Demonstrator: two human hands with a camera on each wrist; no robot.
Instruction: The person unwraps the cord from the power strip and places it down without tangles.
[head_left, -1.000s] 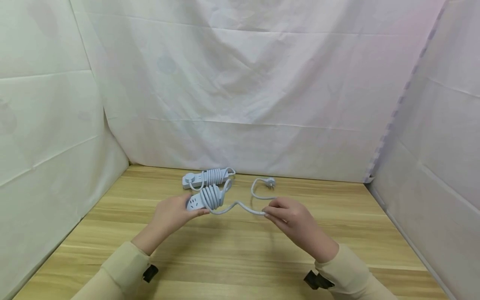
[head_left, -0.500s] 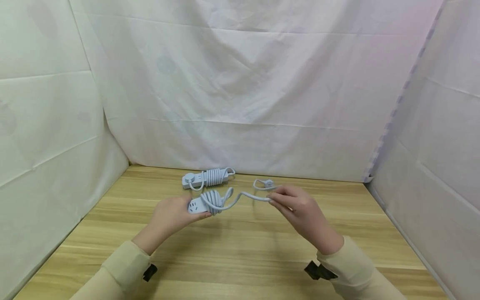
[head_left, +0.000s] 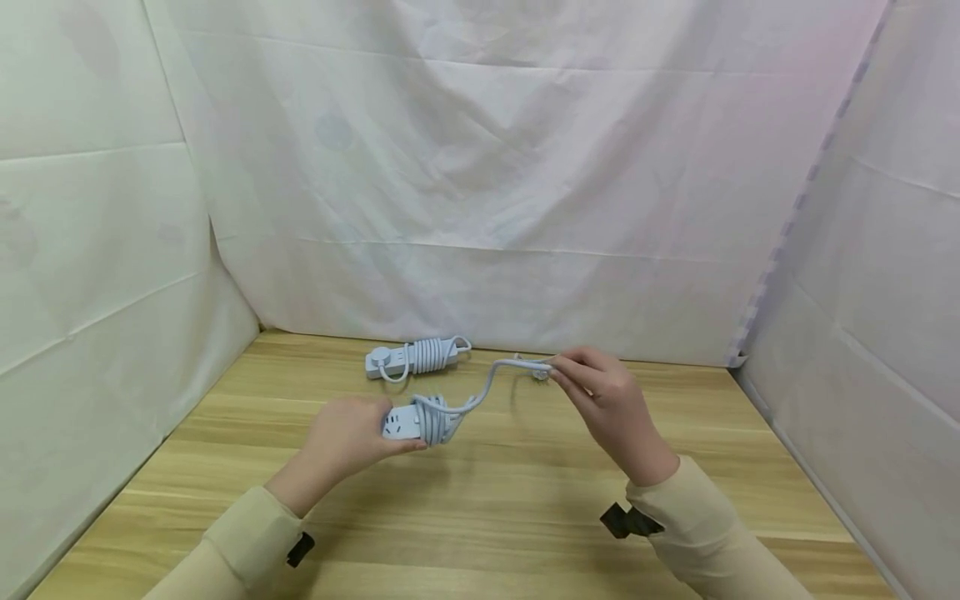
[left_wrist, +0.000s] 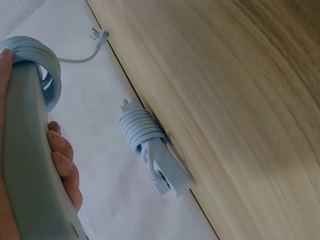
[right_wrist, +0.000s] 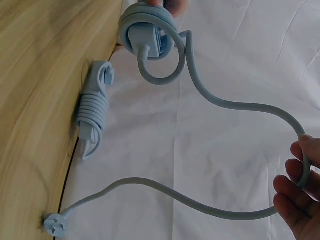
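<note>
Cloth, white and creased (head_left: 480, 167), hangs behind a yellow-brown wood-grain table (head_left: 480, 525). Above the table, the left hand (head_left: 348, 433), fingers curled, and the right hand (head_left: 603, 400), pinching, hold respectively a pale-blue oblong plastic power strip (head_left: 401, 422) and its slack round cord (right_wrist: 235, 105). Behind lie a similar cord-wrapped strip (head_left: 429, 356) and, smallest, the held cord's rounded pale-blue plug (right_wrist: 55, 225).

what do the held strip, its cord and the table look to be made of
Held strip: likely hard plastic, pale and smooth; its body looks straight and rigid.
Cord: probably rubber or soft plastic outside, matte; it bends in smooth curves.
Table: wood or wood-look laminate, low sheen; streaky grain fits either.
</note>
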